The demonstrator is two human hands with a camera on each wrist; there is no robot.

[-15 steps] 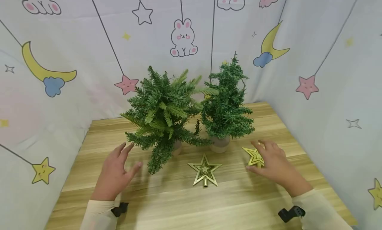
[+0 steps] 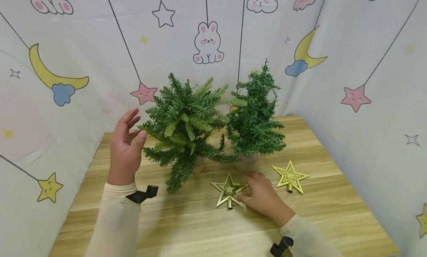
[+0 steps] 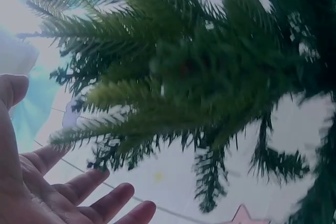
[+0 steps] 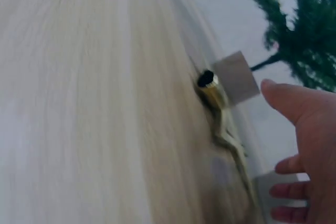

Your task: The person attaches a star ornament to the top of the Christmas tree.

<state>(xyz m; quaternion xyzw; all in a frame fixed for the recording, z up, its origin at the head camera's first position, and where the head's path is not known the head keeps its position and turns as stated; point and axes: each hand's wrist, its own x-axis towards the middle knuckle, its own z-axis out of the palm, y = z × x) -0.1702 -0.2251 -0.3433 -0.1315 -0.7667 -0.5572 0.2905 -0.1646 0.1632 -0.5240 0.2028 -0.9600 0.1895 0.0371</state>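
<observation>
Two small artificial Christmas trees stand side by side: a bushy left tree [image 2: 186, 116] and a slimmer right tree [image 2: 255, 120]. My left hand [image 2: 125, 149] is raised beside the bushy tree's left branches. In the left wrist view its fingers [image 3: 121, 195] are spread and loosely bent, close to the needles [image 3: 121, 124], holding nothing; I cannot tell whether they touch. A gold star topper [image 2: 229, 190] lies on the table in front of the trees. At its right points my right hand [image 2: 263, 197] hovers, thumb and fingers apart. In the right wrist view a gold topper's tube [image 4: 212, 90] shows beside that hand.
A second gold star topper [image 2: 290, 175] lies further right on the wooden table [image 2: 207, 231]. The right tree has a pale round base [image 2: 247, 161]. A white cloth [image 2: 173, 49] with printed rabbits, moons and stars hangs behind and at the sides.
My left hand has risen and moved forward, up along the bushy tree's side. My right hand has left the right star topper and moved left to the middle one.
</observation>
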